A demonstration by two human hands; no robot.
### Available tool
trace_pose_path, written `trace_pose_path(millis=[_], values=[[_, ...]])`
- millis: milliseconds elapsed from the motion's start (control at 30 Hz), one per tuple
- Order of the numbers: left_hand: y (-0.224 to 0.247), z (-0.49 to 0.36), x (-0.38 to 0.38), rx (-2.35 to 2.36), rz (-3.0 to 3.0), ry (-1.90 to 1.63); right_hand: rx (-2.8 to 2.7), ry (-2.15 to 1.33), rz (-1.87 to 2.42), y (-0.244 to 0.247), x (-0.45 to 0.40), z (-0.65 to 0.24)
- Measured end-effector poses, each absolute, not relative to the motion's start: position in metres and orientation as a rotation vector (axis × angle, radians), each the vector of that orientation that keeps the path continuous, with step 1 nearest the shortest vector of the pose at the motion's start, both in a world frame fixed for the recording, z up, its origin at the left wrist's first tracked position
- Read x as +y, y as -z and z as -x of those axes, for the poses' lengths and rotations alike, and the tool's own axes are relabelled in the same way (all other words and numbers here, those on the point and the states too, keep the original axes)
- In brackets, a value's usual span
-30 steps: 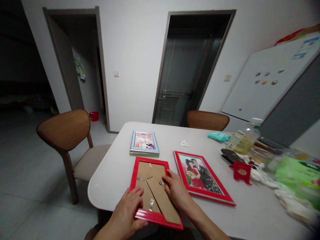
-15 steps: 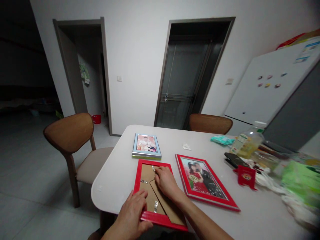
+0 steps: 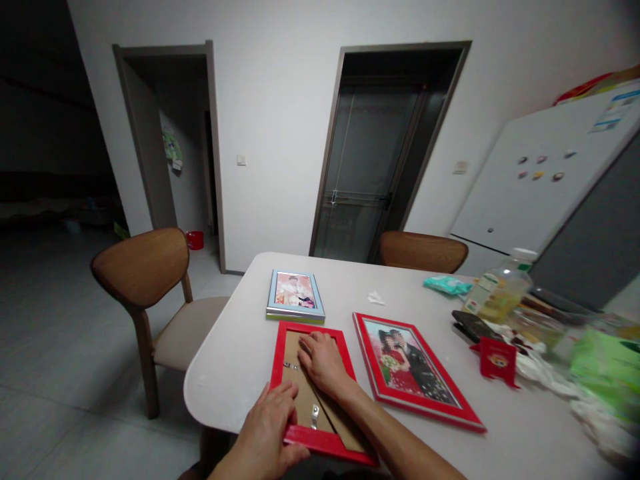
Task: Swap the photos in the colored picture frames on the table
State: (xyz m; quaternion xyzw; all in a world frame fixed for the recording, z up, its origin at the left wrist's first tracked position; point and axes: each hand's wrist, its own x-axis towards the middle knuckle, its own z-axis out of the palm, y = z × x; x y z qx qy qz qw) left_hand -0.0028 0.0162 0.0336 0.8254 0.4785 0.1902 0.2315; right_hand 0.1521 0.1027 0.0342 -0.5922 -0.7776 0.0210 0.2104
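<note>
A red picture frame [image 3: 345, 342] lies back side up at the near edge of the table, its brown backing board [image 3: 306, 393] and metal clips showing. My left hand [image 3: 270, 423] grips its lower left corner, the thumb along the bottom edge. My right hand [image 3: 323, 360] rests on the upper part of the backing with its fingers spread a little, over the top clip. Beside it on the right, a second red frame [image 3: 415, 370] lies face up with a photo of a couple. Behind is a light blue frame [image 3: 295, 294] with a photo.
The white table [image 3: 215, 380] also holds a crumpled tissue [image 3: 375, 298], a teal packet [image 3: 447, 285], a bottle [image 3: 500, 287], a dark phone-like object [image 3: 473, 325], a red packet [image 3: 499, 361] and a green bag [image 3: 605, 373]. Chairs stand left [image 3: 145, 273] and behind [image 3: 423, 251].
My right hand has shifted slightly up and left on the backing, now covering the top clip. My left hand keeps its place on the corner. The whole view has moved slightly.
</note>
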Motion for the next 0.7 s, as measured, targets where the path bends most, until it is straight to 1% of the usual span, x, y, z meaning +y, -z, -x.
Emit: trace_pose_path(millis=[133,367,567,700], values=[[-0.036,0.002,0.015,1.314,-2.256,-0.530,-2.282,-0.177,1.418,-0.034,0.091,-0.142],[-0.040,0.001,0.014,1.342,-2.228,-0.524,-2.144,-0.252,1.518,-0.034,0.099,-0.135],[-0.038,0.001,0.014,1.340,-2.241,-0.518,-2.312,-0.634,1.255,-0.057,0.072,-0.170],[-0.039,0.001,0.012,1.347,-2.230,-0.516,-2.464,-0.830,1.183,-0.066,0.050,-0.189]])
